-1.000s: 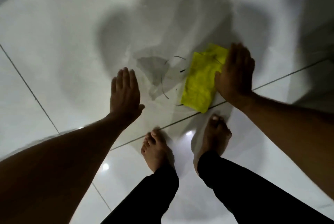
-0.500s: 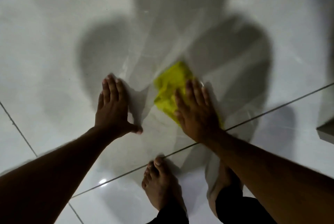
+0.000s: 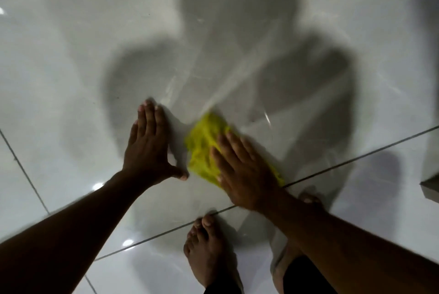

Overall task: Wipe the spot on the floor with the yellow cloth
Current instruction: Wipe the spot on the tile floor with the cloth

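A crumpled yellow cloth point(image 3: 205, 145) lies on the glossy white tiled floor point(image 3: 71, 80). My right hand point(image 3: 242, 170) lies flat on top of it, palm down, pressing it against the tile; the cloth is blurred with motion. My left hand point(image 3: 149, 149) is planted flat on the floor just left of the cloth, fingers together, thumb almost touching the cloth's edge. No dark spot shows on the floor now; faint wet streaks fan out beyond the cloth.
My bare feet point(image 3: 209, 251) stand right behind the hands, astride a dark grout line point(image 3: 356, 158). Another grout line point(image 3: 23, 170) runs at the left. The corner of a grey block or step point(image 3: 431, 185) juts in at the right edge.
My right hand has slid the cloth leftward and nearer to me, over where the dark wet spot showed a second ago. The left hand stays planted on the floor.
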Tool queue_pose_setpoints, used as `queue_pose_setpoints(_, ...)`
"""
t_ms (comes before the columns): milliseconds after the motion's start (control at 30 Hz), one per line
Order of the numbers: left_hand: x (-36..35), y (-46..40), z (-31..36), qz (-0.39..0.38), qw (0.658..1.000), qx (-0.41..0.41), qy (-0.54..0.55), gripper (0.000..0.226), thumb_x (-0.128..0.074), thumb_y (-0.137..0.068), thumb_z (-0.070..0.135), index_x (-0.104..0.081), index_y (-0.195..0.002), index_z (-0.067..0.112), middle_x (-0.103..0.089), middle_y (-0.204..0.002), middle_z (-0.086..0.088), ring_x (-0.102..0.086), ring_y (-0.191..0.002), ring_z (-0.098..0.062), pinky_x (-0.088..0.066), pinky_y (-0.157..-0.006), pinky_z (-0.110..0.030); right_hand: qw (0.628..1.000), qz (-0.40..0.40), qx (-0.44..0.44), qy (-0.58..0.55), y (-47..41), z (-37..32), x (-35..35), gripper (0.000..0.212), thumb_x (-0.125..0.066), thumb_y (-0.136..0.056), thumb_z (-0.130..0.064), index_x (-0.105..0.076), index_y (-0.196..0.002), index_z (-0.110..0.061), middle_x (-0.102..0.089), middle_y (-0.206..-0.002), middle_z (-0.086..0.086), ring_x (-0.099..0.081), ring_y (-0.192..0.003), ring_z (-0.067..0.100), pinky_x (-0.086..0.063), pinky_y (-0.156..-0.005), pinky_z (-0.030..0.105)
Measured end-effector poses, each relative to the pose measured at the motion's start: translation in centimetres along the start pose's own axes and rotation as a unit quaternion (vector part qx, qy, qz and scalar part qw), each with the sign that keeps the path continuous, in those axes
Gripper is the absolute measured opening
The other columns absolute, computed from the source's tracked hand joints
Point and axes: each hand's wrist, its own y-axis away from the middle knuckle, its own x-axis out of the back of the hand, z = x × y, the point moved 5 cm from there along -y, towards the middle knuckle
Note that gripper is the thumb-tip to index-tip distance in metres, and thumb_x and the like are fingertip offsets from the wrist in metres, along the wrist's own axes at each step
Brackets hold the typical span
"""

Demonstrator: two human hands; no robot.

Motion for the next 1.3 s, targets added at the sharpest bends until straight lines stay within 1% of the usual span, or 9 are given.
queue_pose_setpoints(133, 0.1, 0.0, 0.2, 0.002, 1.000, -0.003, 0.003, 0.174, -0.080, -0.027, 0.076, 0.024, -0.147, 0.006, 0.028, -0.158, -0.019, 0.029, -0.144, -0.030, 0.004, -0.121, -0.044, 0.992, -0.029, 0.116, 0.047, 3.5, 6.6, 0.7, 0.063, -0.044, -0.098, -0.040, -0.029, -0.153, -0.015, -0.027, -0.160, 0.020, -0.023, -0.149, 0.041, -0.027, -0.118, 0.056)
queue_pose_setpoints(333, -0.5, -0.4, -0.3, 0.022, 1.000, -0.002, 0.016, 0.176, -0.079, -0.022, 0.077, 0.020, -0.149, 0.005, 0.025, -0.159, -0.019, 0.024, -0.146, -0.031, 0.002, -0.122, -0.044, 0.959, 0.108, -0.261, -0.001, -10.5, 7.3, 3.7, 0.062, -0.030, -0.100, -0.044, -0.025, -0.154, -0.013, -0.020, -0.162, 0.023, -0.014, -0.150, 0.043, -0.019, -0.120, 0.056)
queue_pose_setpoints(500, -0.2, -0.4, -0.3, 0.016, 0.999, 0.002, 0.029, 0.178, -0.077, -0.021, 0.079, 0.023, -0.147, 0.004, 0.028, -0.157, -0.020, 0.027, -0.145, -0.032, 0.005, -0.121, -0.043, 0.996, -0.030, 0.081, 0.014, -3.4, 1.0, 0.7, 0.063, -0.036, -0.100, -0.040, -0.021, -0.155, -0.011, -0.017, -0.163, 0.023, -0.011, -0.151, 0.044, -0.018, -0.122, 0.058)
queue_pose_setpoints(633, -0.1, -0.5, -0.4, 0.012, 1.000, 0.003, 0.025, 0.179, -0.077, -0.021, 0.080, 0.025, -0.146, 0.004, 0.030, -0.157, -0.019, 0.029, -0.144, -0.032, 0.006, -0.120, -0.043, 0.959, -0.090, 0.259, 0.074, 2.7, 9.8, 1.9, 0.059, -0.040, -0.098, -0.043, -0.035, -0.151, -0.017, -0.030, -0.159, 0.019, -0.025, -0.147, 0.042, -0.034, -0.113, 0.059)
queue_pose_setpoints(767, -0.3, -0.7, -0.5, 0.016, 0.999, 0.001, 0.029, 0.179, -0.077, -0.018, 0.079, 0.025, -0.147, 0.008, 0.029, -0.158, -0.017, 0.030, -0.144, -0.029, 0.007, -0.118, -0.042, 0.995, 0.025, -0.036, 0.089, -4.0, 13.8, 3.5, 0.066, -0.038, -0.100, -0.045, -0.023, -0.154, -0.010, -0.024, -0.160, 0.024, -0.019, -0.150, 0.042, -0.022, -0.121, 0.054)
queue_pose_setpoints(900, -0.8, -0.7, -0.7, 0.017, 1.000, 0.006, 0.016, 0.179, -0.074, -0.017, 0.083, 0.025, -0.147, 0.009, 0.026, -0.159, -0.017, 0.029, -0.143, -0.028, 0.004, -0.118, -0.045, 0.935, 0.138, -0.326, -0.027, -10.7, 7.5, 3.8, 0.065, -0.036, -0.099, -0.045, -0.031, -0.151, -0.008, -0.025, -0.159, 0.025, -0.018, -0.149, 0.044, -0.020, -0.120, 0.054)
queue_pose_setpoints(1033, -0.5, -0.8, -0.4, 0.011, 1.000, 0.009, 0.007, 0.180, -0.075, -0.017, 0.082, 0.022, -0.148, 0.006, 0.026, -0.159, -0.019, 0.026, -0.145, -0.030, 0.001, -0.120, -0.046, 0.997, 0.055, -0.049, -0.039, -9.0, 1.2, 1.7, 0.064, -0.042, -0.097, -0.040, -0.029, -0.153, -0.013, -0.022, -0.162, 0.021, -0.012, -0.151, 0.041, -0.011, -0.123, 0.054)
queue_pose_setpoints(1167, 0.3, -0.3, -0.2, 0.002, 1.000, 0.015, 0.001, 0.178, -0.081, -0.021, 0.076, 0.019, -0.149, 0.002, 0.024, -0.158, -0.021, 0.025, -0.145, -0.031, -0.001, -0.122, -0.047, 0.981, -0.048, 0.185, -0.012, 0.5, 6.3, 1.7, 0.064, -0.043, -0.097, -0.049, -0.033, -0.152, -0.018, -0.024, -0.162, 0.015, -0.014, -0.152, 0.035, -0.017, -0.123, 0.053)
queue_pose_setpoints(1300, -0.1, -0.6, -0.5, 0.009, 1.000, 0.004, 0.009, 0.179, -0.074, -0.018, 0.083, 0.021, -0.148, 0.005, 0.026, -0.159, -0.018, 0.026, -0.146, -0.031, 0.001, -0.120, -0.045, 0.989, -0.092, -0.117, -0.002, 3.8, 22.6, 3.1, 0.088, 0.000, -0.087, -0.078, -0.022, -0.154, -0.025, -0.024, -0.162, 0.016, -0.021, -0.150, 0.040, -0.032, -0.114, 0.063)
